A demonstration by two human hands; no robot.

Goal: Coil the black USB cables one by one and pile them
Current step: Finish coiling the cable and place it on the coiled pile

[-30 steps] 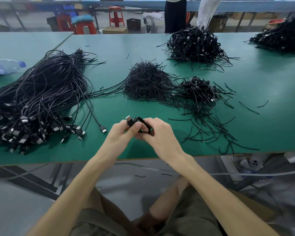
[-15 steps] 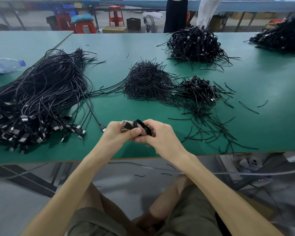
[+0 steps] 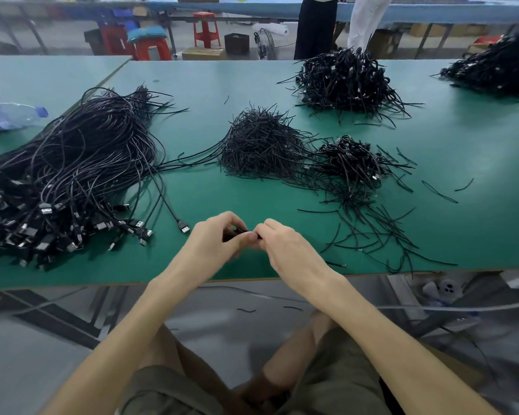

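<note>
Black uncoiled cables (image 3: 72, 175) lie heaped in a large mass at the left of the worktop (image 3: 192, 100), suggesting most work remains, while at the near edge the left hand (image 3: 213, 245) and right hand (image 3: 286, 250) pinch one small coil (image 3: 237, 233) in a tight grip, and a modest finished pile (image 3: 351, 160) sits rightward.

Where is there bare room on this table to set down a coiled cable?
Bare green lies between the loose cable bundle and the tie pile, beyond your left hand, and at far right past the small coiled pile. Crowded: scattered ties right of your right hand.
</note>
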